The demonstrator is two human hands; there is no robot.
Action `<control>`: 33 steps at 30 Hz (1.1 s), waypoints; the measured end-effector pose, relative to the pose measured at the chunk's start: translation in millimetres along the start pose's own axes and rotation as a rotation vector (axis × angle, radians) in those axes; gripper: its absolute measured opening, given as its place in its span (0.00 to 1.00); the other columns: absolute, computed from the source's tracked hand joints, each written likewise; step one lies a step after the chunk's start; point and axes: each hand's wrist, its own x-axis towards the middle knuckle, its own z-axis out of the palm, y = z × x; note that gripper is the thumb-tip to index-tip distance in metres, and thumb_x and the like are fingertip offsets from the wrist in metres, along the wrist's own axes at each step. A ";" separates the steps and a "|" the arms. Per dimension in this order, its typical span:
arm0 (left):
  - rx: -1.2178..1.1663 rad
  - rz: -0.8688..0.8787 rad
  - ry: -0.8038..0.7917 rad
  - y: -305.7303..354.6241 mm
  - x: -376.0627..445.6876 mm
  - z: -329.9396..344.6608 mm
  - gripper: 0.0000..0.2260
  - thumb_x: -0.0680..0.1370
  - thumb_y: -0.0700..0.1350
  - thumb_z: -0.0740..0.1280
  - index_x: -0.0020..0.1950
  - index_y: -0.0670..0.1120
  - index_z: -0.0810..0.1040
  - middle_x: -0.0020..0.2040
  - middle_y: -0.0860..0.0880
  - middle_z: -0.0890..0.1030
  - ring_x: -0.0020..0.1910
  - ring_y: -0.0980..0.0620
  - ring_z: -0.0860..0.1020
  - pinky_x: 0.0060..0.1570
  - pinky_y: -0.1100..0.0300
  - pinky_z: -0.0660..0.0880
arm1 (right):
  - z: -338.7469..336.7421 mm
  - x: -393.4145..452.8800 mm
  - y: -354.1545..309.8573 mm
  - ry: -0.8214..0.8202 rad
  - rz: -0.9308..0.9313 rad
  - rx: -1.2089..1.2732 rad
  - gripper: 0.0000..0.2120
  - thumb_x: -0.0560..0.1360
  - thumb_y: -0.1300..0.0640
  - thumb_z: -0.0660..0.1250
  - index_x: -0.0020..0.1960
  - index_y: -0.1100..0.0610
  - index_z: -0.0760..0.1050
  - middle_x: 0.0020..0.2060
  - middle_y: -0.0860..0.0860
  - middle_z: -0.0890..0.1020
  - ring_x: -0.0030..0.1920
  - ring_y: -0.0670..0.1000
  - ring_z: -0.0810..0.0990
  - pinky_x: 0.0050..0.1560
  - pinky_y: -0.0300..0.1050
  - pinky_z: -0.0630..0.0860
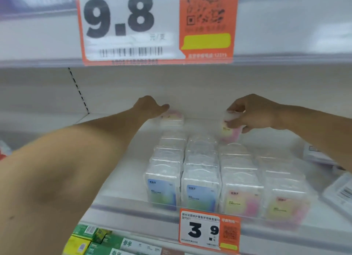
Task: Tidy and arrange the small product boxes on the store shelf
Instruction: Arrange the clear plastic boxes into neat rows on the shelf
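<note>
While right hand [253, 114] grips pink box [229, 131], rows upright

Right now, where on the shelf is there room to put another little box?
Bare shelf lies left of the blue-label rows, under the left arm, and at the back between the left hand and the right hand, which holds a pink box. The four rows in front are packed tight.

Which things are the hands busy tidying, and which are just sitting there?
Part of the job:
- pink-and-yellow clear plastic box, pinched by the right hand
- pale pink box at the shelf back, under the left hand
- rows of clear blue-label and pink-label boxes

Just there:
- orange 3.9 price tag
- big 9.8 price tag
- green cartons below
</note>
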 end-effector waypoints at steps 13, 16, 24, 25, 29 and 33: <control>-0.804 -0.036 -0.186 6.0 -4.2 3.6 0.24 0.69 0.40 0.78 0.59 0.36 0.73 0.50 0.37 0.81 0.38 0.44 0.84 0.41 0.51 0.83 | -13.8 -18.0 27.9 0.078 0.059 0.226 0.11 0.75 0.56 0.74 0.56 0.57 0.80 0.56 0.57 0.82 0.56 0.55 0.82 0.49 0.53 0.84; -0.805 0.135 -0.209 34.8 -23.4 -20.0 0.22 0.71 0.37 0.76 0.61 0.36 0.72 0.56 0.35 0.78 0.44 0.41 0.84 0.45 0.46 0.83 | -25.6 -32.8 37.4 0.127 0.077 0.291 0.11 0.76 0.53 0.72 0.56 0.56 0.81 0.57 0.58 0.82 0.59 0.58 0.80 0.49 0.53 0.83; -0.362 0.579 -0.350 126.4 -93.0 -26.3 0.13 0.72 0.40 0.74 0.55 0.40 0.80 0.54 0.45 0.81 0.46 0.50 0.82 0.47 0.55 0.82 | -30.0 -69.5 64.4 0.299 0.157 0.484 0.20 0.66 0.53 0.80 0.56 0.55 0.81 0.53 0.54 0.84 0.55 0.55 0.84 0.56 0.53 0.82; -0.307 0.594 -0.378 132.2 -96.9 -24.3 0.13 0.72 0.41 0.74 0.55 0.40 0.80 0.54 0.45 0.80 0.46 0.50 0.82 0.47 0.56 0.82 | -27.8 -73.3 66.1 0.298 0.162 0.516 0.20 0.67 0.54 0.80 0.56 0.56 0.81 0.52 0.54 0.85 0.54 0.55 0.84 0.57 0.54 0.81; -0.178 0.557 -0.531 139.6 -105.3 -15.9 0.17 0.73 0.42 0.74 0.59 0.37 0.78 0.58 0.42 0.80 0.51 0.47 0.82 0.51 0.56 0.81 | -16.8 -84.4 66.8 0.228 0.148 0.582 0.17 0.68 0.57 0.79 0.55 0.56 0.81 0.52 0.55 0.86 0.52 0.53 0.85 0.59 0.55 0.80; -0.054 0.507 -0.661 139.2 -110.6 -10.2 0.16 0.74 0.50 0.73 0.57 0.44 0.79 0.50 0.49 0.81 0.48 0.47 0.82 0.53 0.55 0.80 | -14.9 -93.0 65.6 -0.010 0.164 0.514 0.14 0.77 0.46 0.69 0.57 0.54 0.81 0.53 0.51 0.86 0.56 0.53 0.83 0.64 0.55 0.76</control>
